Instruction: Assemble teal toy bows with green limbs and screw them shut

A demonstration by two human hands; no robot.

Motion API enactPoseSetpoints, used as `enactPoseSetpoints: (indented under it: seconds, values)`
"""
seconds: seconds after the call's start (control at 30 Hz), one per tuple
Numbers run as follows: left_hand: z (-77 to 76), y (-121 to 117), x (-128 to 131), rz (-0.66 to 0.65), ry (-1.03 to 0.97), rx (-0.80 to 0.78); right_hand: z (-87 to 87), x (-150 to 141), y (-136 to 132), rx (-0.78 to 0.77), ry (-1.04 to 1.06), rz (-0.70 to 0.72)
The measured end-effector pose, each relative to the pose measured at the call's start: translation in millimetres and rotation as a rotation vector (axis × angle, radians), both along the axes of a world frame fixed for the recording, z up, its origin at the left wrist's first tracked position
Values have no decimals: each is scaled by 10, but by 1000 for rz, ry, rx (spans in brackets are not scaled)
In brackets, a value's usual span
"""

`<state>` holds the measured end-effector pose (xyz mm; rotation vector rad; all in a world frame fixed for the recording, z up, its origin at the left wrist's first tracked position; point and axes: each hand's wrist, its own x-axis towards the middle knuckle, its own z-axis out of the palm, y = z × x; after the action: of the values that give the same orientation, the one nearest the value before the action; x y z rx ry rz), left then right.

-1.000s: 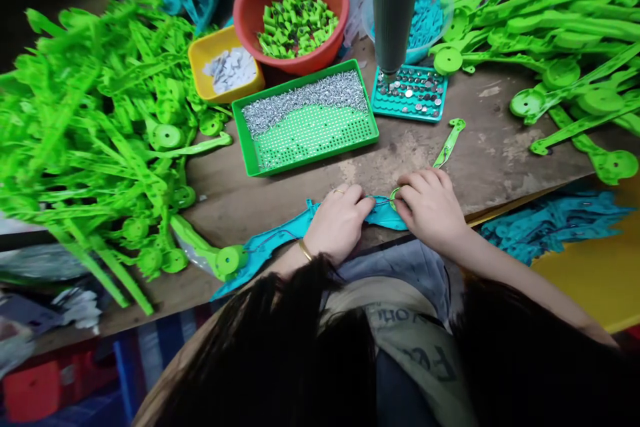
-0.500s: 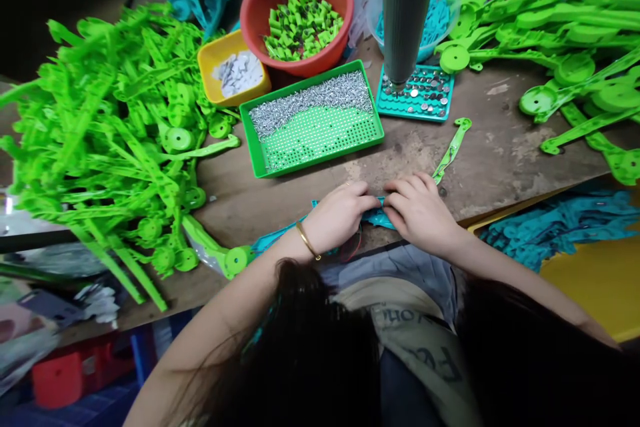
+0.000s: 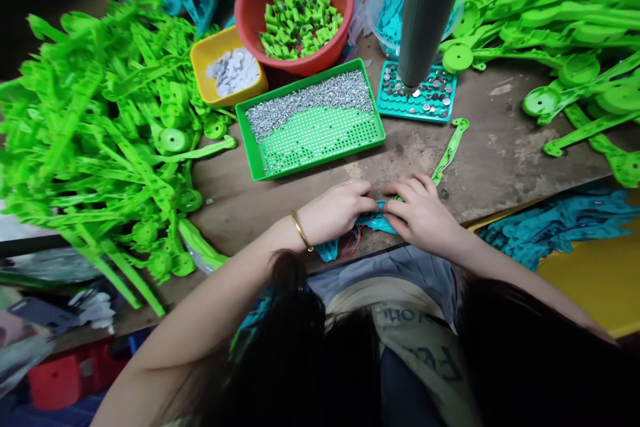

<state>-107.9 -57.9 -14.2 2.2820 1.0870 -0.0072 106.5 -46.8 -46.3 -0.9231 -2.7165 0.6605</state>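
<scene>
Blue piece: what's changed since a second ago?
The blue piece no longer stretches left along the bench; it seems swung toward the person, and red wires now show beside it. The left hand and right hand still hold it; the green tray and red bowl stayed put.

Only 2 bits of lettering point(image 3: 437, 361) kinda legible, both dark print on beige cloth point(image 3: 363, 297) across person's front: larger one looks like "Fe", smaller one above maybe "on". Rest of both lines hidden or too blurry, sorry.
</scene>
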Motion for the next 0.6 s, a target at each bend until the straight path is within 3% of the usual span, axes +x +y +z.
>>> enactPoseSetpoints:
  seconds: [0.17,0.33,0.47,0.6]
  values:
    - [-61,-1,-29,-97,-3,98,10,-19,-28,79,-28,7]
    - [-132,-135,-23,-90,96,242,63,-59,-66,149,-99,-19]
    - [-145,-269,-36,1,73,285,83,-72,-65,153,-126,-30]
    - [-131,-477,-80,208,37,351,103,-44,-102,206,-99,-46]
